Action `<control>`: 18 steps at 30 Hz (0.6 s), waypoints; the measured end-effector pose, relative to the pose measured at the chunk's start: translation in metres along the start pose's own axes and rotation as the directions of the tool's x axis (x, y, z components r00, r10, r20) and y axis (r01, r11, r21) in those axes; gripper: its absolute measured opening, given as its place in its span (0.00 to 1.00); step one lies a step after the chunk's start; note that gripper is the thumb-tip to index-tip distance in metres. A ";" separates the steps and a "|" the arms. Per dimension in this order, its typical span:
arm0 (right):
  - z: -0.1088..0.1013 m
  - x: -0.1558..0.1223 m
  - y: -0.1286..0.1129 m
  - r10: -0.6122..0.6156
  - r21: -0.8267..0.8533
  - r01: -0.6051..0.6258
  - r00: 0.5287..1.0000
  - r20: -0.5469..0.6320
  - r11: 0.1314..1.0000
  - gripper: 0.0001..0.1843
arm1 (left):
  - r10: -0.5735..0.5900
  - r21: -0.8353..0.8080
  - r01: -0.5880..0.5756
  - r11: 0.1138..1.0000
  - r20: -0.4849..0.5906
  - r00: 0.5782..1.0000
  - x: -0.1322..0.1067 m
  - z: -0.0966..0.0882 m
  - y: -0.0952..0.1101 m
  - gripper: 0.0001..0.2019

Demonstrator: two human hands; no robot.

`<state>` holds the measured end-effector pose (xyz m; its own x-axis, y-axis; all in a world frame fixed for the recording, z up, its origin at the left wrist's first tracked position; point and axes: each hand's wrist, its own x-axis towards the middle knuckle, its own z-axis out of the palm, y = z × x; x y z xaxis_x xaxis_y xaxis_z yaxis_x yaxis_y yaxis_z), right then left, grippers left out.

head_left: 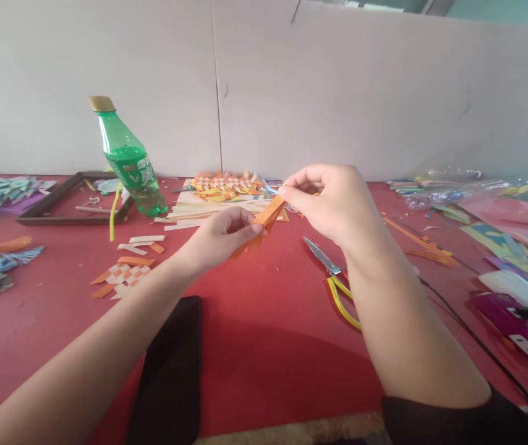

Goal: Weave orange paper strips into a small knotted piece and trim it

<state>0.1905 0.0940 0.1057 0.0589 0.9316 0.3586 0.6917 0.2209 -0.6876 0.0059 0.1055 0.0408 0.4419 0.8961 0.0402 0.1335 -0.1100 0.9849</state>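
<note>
Orange paper strips (269,214) are stretched between my two hands above the red table (264,321). My left hand (227,238) pinches their lower end between thumb and fingers. At the upper end, my right hand (324,198) is closed on the same strips with its fingertips. How many strips there are cannot be made out. Scissors with yellow handles (336,281) lie partly open below my right wrist, partly covered by the forearm. A small orange-and-white woven paper piece (127,276) rests to the left of my left forearm.
A green bottle (129,161) stands beside a dark frame (73,219) at the back left. Woven paper pieces (229,185) and pale strips lie behind my hands. A black phone (171,371) is at the front. A purple device (514,321) and cable lie right.
</note>
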 end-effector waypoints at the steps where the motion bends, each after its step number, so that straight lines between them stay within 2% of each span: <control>1: -0.001 0.000 0.000 0.003 0.017 -0.003 1.000 0.003 1.000 0.04 | 0.006 0.003 -0.006 1.000 -0.016 1.000 0.001 0.001 -0.003 0.15; 5: -0.005 -0.001 -0.001 0.019 0.092 -0.023 0.999 0.037 0.996 0.04 | 0.043 0.001 -0.043 0.999 -0.043 0.998 0.008 0.004 -0.020 0.19; 8: -0.009 -0.002 -0.001 0.021 0.122 -0.029 0.998 0.067 0.992 0.04 | 0.212 0.071 -0.204 0.976 -0.134 0.968 0.011 0.003 -0.029 0.16; 10: -0.010 -0.003 -0.001 -0.009 0.146 -0.001 0.998 0.066 0.989 0.05 | 0.294 0.045 -0.291 0.956 -0.100 0.951 0.011 0.002 -0.030 0.13; 11: -0.011 -0.004 -0.001 -0.026 0.160 0.015 0.997 0.068 0.987 0.05 | 0.298 -0.003 -0.298 0.955 -0.052 0.953 0.009 0.002 -0.029 0.12; 14: -0.014 -0.007 -0.003 -0.055 0.201 0.037 0.995 0.085 0.979 0.05 | 0.228 -0.150 -0.214 0.965 0.091 0.969 0.003 0.001 -0.023 0.12; 16: -0.016 -0.009 -0.004 -0.052 0.220 0.031 0.995 0.090 0.975 0.05 | 0.197 -0.202 -0.170 0.965 0.120 0.973 0.000 0.002 -0.020 0.12; 18: -0.018 -0.010 -0.005 -0.050 0.236 0.027 0.994 0.092 0.971 0.05 | 0.170 -0.223 -0.144 0.964 0.103 0.980 -0.001 0.003 -0.019 0.13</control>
<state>0.1995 0.0784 0.1172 -0.0423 0.9421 0.3328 0.5037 0.3078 -0.8072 0.0052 0.1050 0.0212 0.5474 0.8152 0.1892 -0.1324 -0.1389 0.9814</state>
